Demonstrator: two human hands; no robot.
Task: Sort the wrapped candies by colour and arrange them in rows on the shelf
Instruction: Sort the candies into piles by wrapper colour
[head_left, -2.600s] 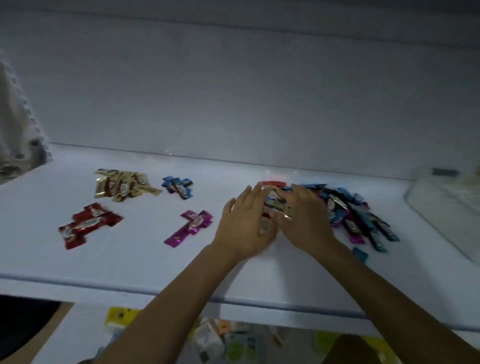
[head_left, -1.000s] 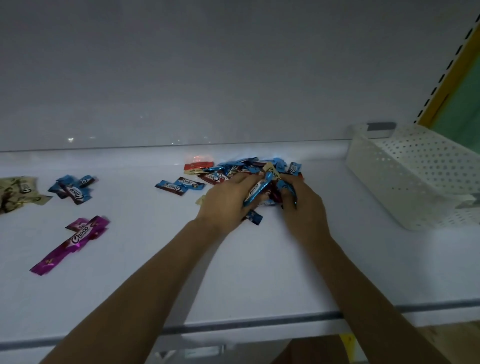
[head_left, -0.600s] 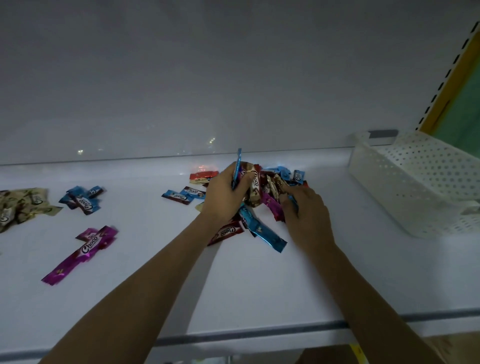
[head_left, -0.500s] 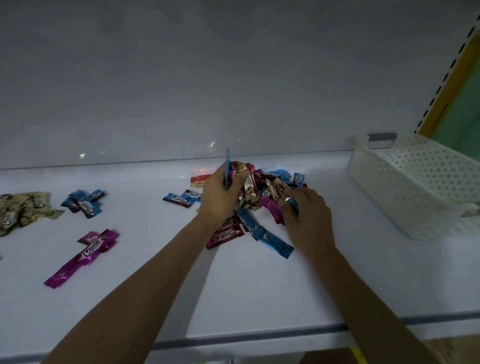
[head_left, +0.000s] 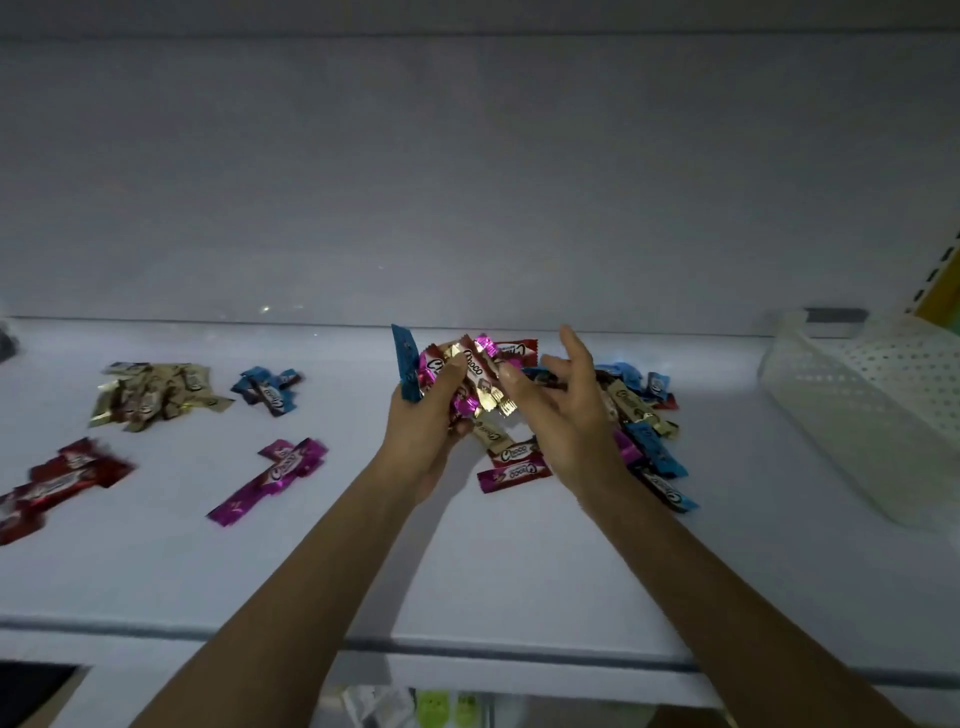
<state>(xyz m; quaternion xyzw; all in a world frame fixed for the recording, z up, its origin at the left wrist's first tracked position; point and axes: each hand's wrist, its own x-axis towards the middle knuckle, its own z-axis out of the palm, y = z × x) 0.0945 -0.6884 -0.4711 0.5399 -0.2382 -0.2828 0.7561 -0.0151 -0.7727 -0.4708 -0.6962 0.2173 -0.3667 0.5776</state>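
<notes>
The smooth white shelf (head_left: 519, 571) lies under your hands, with a perforated plastic basket (head_left: 857, 415) well right of your right hand (head_left: 566, 415). A mixed pile (head_left: 639, 415) of crinkly foil candies lies beneath that hand, whose fingers are spread loose. Your left hand (head_left: 426, 431) clutches a bunch (head_left: 467, 374) of blue, magenta and gold wrappers, touching your right thumb.

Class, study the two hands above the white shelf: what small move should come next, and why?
Probably the right hand should pinch the blue wrapped candy out of the mixed foil-wrapped handful that the left hand grips and carry it to the small blue pile: the handful mixes blue, magenta and gold.
</notes>
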